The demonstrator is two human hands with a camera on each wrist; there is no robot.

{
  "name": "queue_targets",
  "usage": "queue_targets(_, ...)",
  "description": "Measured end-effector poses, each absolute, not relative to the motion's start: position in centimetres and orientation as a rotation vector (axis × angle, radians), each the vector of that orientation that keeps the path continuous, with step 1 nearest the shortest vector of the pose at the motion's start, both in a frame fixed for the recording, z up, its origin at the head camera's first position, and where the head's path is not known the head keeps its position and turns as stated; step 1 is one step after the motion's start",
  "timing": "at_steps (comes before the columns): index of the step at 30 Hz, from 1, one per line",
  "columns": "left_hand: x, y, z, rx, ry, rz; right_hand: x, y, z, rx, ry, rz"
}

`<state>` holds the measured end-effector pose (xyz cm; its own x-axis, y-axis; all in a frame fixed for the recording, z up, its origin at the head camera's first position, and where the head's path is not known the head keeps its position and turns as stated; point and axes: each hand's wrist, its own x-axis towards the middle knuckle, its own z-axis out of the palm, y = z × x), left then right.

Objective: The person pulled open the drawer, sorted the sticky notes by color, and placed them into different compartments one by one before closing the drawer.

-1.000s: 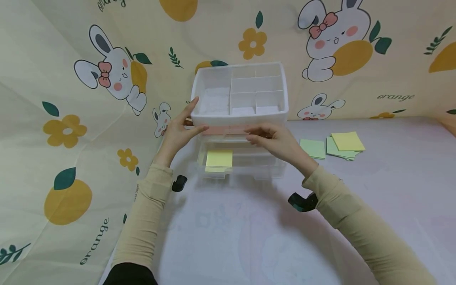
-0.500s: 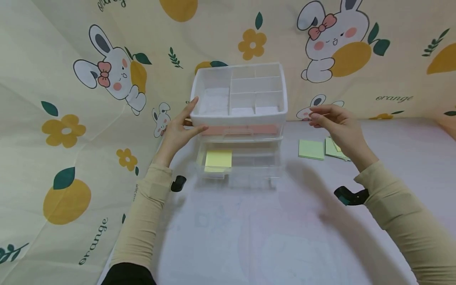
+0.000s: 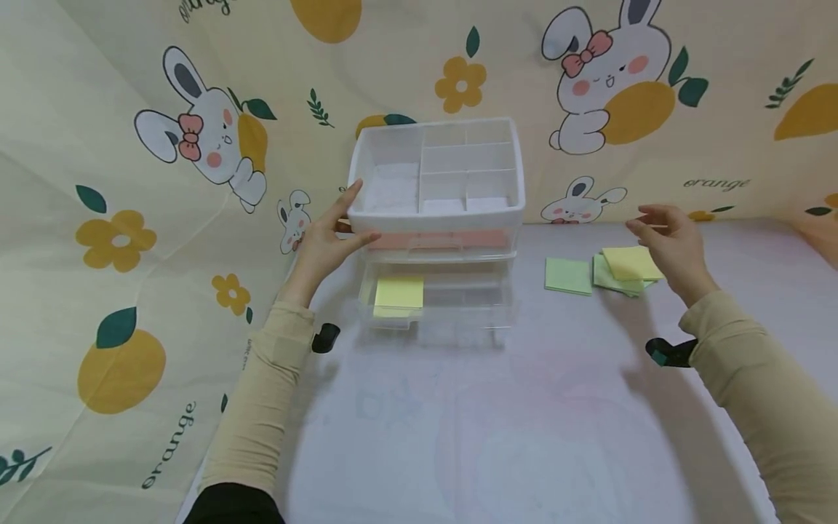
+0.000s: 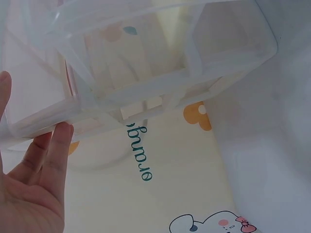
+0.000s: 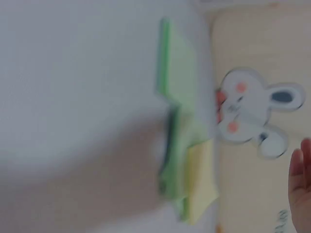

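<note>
A white storage organizer (image 3: 432, 221) stands against the back wall, its top tray divided into compartments. My left hand (image 3: 322, 251) grips its left side, thumb at the front corner. Below the top, a clear lower drawer (image 3: 468, 295) is pulled out with yellow sticky notes (image 3: 398, 292) in its left part. A pink layer (image 3: 396, 240) shows through the drawer above. My right hand (image 3: 679, 251) hovers just right of the loose notes, fingers loosely bent and holding nothing visible. Under it lie a green sticky-note pad (image 3: 567, 276) and a mixed pile with a yellow pad (image 3: 630, 263) over green notes (image 3: 606, 281).
Cream cloth (image 3: 406, 80) printed with rabbits and oranges covers the back and left walls. The white tabletop (image 3: 471, 437) stretches in front of the organizer. A black wrist strap piece (image 3: 671, 353) shows by the right sleeve.
My right hand has left the front of the organizer and moved right, to beside and above the loose sticky notes. The left hand stays on the organizer.
</note>
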<state>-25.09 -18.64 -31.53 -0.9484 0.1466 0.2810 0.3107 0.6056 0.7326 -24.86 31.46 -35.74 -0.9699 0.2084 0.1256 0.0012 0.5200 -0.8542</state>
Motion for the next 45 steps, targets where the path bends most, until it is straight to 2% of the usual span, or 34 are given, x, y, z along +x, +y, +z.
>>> queue_targets(8,-24.9,-18.6,-31.6,-0.368,-2.663,-1.242,-25.2,33.3,-39.5,-0.426,-2.707,1.268)
queue_targets(22,-25.2,-18.5,-31.5,-0.381,-2.65,-1.238,-24.5,34.5,-41.9,-0.666,-2.985,1.1)
queue_targets(29,-25.3,-18.5,-31.4,-0.389,-2.64,-1.254,-24.8,34.1,-41.7,-0.724,-2.915,1.136)
queue_targets(38,-25.4,-18.5,-31.5,-0.398,-2.63,-1.235,-25.0,33.7,-40.7,-0.562,-2.714,1.176)
queue_targets(45,-25.4,-18.7,-31.7,-0.396,-2.629,-1.228,-24.9,34.1,-39.8,-0.588,-2.616,1.271)
